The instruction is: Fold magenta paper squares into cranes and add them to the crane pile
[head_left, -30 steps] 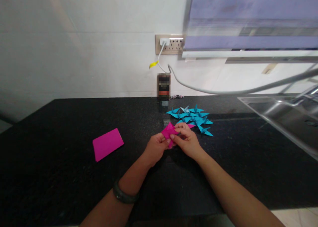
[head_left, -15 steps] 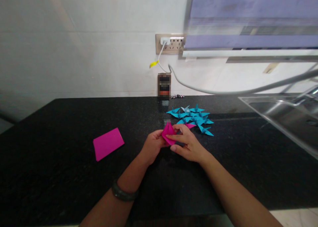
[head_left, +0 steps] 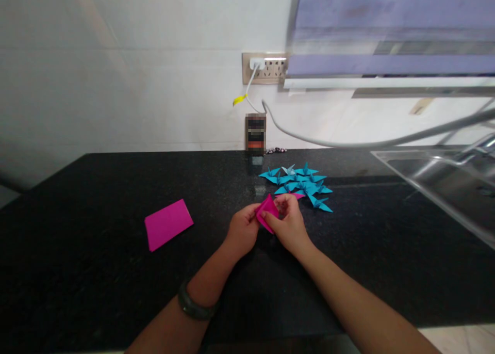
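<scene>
A folded piece of pink origami paper point(head_left: 267, 209), diamond-shaped, is held between both hands above the counter. My left hand point(head_left: 243, 229) pinches its left corner. My right hand point(head_left: 291, 224) grips the right side, with the thumb pressed on the near face and the other fingers curled behind. Just beyond the hands lies a group of several blue paper cranes point(head_left: 305, 184). A pink paper crane point(head_left: 297, 195) shows in part among them, mostly hidden by my right hand and the blue ones. Off to the left rests a stack of pink paper point(head_left: 169, 225).
The black countertop point(head_left: 96, 271) runs up to a white wall. A phone-like object point(head_left: 256, 133), blurred out, leans there beside a beaded strand point(head_left: 276, 150). A metal sink point(head_left: 436, 173) is at the right. A grey hose point(head_left: 340, 143) crosses above the counter's back edge.
The pink paper has turned in my hands, and its two upright points now show as one. My right fingers have curled in, with the thumb now on the paper.
</scene>
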{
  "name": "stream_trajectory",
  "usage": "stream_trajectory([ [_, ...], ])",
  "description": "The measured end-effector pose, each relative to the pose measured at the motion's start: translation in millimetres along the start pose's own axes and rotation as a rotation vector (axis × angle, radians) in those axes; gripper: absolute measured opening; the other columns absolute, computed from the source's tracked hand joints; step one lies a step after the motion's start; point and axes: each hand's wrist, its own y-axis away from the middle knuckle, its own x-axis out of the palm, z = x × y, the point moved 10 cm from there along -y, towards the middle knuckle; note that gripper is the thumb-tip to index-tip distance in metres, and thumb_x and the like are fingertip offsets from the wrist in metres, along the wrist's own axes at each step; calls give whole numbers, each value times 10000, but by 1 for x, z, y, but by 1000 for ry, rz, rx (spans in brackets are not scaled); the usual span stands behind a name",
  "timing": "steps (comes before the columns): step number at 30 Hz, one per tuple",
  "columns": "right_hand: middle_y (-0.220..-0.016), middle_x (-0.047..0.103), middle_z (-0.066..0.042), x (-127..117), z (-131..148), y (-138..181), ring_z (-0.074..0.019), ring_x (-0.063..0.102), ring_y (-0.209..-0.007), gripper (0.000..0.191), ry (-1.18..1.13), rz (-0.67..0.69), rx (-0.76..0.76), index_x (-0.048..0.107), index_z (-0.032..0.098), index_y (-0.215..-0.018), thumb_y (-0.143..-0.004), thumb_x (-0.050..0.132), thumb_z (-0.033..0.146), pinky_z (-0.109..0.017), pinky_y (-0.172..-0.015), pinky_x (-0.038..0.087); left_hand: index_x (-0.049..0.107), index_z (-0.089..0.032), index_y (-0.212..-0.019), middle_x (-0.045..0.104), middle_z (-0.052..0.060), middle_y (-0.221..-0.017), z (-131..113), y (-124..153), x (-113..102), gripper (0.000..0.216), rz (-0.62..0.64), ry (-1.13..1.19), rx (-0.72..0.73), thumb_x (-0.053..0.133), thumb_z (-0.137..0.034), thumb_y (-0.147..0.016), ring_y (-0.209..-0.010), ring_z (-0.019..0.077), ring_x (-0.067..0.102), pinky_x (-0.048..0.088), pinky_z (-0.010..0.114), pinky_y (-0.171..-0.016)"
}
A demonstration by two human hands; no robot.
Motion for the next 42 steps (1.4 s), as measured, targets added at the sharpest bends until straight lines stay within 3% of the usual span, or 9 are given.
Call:
stream_trajectory([
  [6,-650,518,35,24,-15,7,-75,423,-469,333,-152,233,291,502,171,-886,-618,657,295,-200,-404,334,653,-139,-920,688,20,-776,5,2,2,258,-26,215,-122,571,-124,-675,-707,143,610,448,240,-668],
  [14,-617,556,32,17,-24,5,-71,465,-493,238,-293,145,374,549,151,-751,-585,677,264,-198,-466,369,659,-105,-846,676,48,-717,17,8,19,216,64,545,-309,610,-177,-648,-643,143,615,466,303,-716],
  [20,-514,475,66,12,-24,3,-46,334,-383,199,-250,106,353,535,155,-723,-650,623,318,-185,-364,234,648,-110,-838,671,57,-735,15,8,21,263,96,588,-292,628,-338,-708,-659,142,620,470,306,-723],
  [26,-587,499,50,16,-11,4,-60,357,-443,184,-198,143,264,534,158,-779,-672,586,299,-190,-406,275,645,-113,-870,668,61,-784,13,8,21,323,118,523,-253,617,-400,-725,-707,144,618,469,327,-773],
  [36,-713,542,10,23,-12,5,-108,470,-621,177,-204,219,229,543,156,-830,-655,521,172,-210,-537,389,639,-98,-867,659,60,-718,15,11,24,363,114,518,-316,660,-405,-674,-609,134,599,489,293,-648],
  [42,-635,494,36,29,-14,9,-76,421,-520,128,-250,270,270,546,164,-781,-660,505,157,-182,-457,353,620,-99,-820,636,35,-688,17,10,20,357,53,522,-329,695,-394,-634,-578,118,582,499,299,-634],
])
